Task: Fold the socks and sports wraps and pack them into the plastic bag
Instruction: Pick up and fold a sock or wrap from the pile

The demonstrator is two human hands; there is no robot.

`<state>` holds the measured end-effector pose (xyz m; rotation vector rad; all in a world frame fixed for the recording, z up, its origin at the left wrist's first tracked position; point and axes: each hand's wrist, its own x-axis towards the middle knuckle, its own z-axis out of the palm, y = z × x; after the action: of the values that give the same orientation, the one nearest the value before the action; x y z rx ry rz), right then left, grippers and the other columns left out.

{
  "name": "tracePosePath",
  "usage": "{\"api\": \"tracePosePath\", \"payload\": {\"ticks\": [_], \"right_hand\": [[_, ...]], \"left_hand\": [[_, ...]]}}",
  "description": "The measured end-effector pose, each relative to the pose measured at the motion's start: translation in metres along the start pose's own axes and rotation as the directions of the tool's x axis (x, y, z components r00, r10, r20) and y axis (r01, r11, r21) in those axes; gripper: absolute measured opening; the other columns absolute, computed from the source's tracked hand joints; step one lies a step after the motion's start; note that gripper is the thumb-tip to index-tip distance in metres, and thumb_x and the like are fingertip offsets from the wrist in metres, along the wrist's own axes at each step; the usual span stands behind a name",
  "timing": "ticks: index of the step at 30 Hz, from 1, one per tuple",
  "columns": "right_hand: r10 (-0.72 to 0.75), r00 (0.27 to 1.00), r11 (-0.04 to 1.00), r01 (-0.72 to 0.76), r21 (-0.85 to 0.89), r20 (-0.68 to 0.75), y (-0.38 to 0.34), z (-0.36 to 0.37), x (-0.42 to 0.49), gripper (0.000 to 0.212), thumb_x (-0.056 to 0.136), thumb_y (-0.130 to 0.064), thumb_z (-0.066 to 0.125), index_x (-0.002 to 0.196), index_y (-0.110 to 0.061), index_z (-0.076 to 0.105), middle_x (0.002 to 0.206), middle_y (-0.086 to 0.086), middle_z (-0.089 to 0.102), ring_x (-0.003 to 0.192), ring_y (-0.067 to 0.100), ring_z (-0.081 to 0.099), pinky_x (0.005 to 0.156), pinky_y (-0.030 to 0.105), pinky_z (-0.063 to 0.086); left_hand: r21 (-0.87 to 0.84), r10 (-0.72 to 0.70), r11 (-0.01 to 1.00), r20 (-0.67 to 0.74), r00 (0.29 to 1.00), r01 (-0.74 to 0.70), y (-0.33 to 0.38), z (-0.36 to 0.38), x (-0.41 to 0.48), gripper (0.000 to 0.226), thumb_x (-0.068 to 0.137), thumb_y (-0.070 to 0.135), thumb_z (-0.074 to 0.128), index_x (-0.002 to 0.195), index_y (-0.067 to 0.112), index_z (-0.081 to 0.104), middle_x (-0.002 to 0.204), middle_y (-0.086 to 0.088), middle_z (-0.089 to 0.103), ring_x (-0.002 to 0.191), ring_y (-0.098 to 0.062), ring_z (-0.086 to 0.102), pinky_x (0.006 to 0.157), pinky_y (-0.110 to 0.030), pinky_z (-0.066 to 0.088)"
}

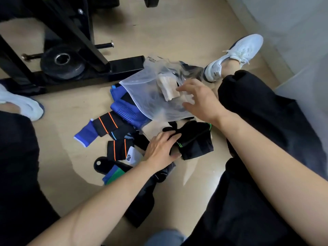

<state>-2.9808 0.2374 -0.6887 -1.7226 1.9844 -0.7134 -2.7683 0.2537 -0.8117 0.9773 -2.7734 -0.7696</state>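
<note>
A person sitting on a pale wooden floor (67,176) sorts sportswear beside a black steel gym rack (85,38). The left hand (162,148) closes its grip on a black knitted piece with green stripes (195,142), thumb under one edge and fingers over the top. Whether it is a sock or a wrap cannot be told. The right hand (200,102) hovers with fingers spread and relaxed at the near edge of a translucent plastic bag (150,93), clamped on nothing visible. The bag lies on the floor just beyond the pile, and a folded beige wrap (168,87) appears to sit inside it.

Packing looks under way but far from done. Blue wraps (124,110) and black wraps with orange stripes (108,125) lie loose to the left, partly under the bag. The black piece seems next in line, needing a fold into a compact bundle while the right hand takes hold of the bag's mouth.
</note>
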Motion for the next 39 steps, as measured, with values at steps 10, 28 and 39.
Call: {"api": "tracePosePath", "payload": {"ticks": [10,28,39], "right_hand": [[0.047,0.998,0.991,-0.042,-0.129,0.036,-0.007,-0.008,-0.058,0.028,0.083,-0.015,0.07,0.111,-0.02,0.069,0.092,-0.005,0.06,0.075,0.015,0.058,0.075,0.037,0.054],[0.076,0.843,0.996,-0.086,-0.006,0.533,-0.064,0.077,-0.091,0.068,0.075,-0.011,0.072,0.138,-0.021,0.049,0.101,-0.006,0.06,0.09,0.014,0.058,0.084,0.024,0.049],[0.041,0.947,0.989,-0.084,0.124,0.317,-0.047,0.058,-0.079,0.005,0.093,-0.015,0.065,0.097,-0.014,0.068,0.089,0.0,0.068,0.079,0.013,0.06,0.067,0.015,0.042]], "left_hand": [[-0.071,-0.076,0.995,-0.137,0.988,0.067,0.021,-0.008,0.012,0.028,0.09,0.039,0.071,0.109,0.019,0.075,0.092,-0.008,0.074,0.09,-0.032,0.066,0.081,-0.037,0.048],[-0.661,-0.531,0.652,-0.046,0.846,0.373,-0.013,-0.132,-0.075,0.037,0.09,0.044,0.069,0.071,0.013,0.063,0.057,0.006,0.05,0.059,-0.009,0.042,0.061,-0.032,0.034],[-0.448,-0.548,0.758,-0.042,0.836,0.474,-0.062,-0.135,-0.092,0.049,0.094,0.046,0.065,0.062,0.016,0.042,0.057,0.007,0.036,0.056,-0.016,0.033,0.058,-0.035,0.028]]}}
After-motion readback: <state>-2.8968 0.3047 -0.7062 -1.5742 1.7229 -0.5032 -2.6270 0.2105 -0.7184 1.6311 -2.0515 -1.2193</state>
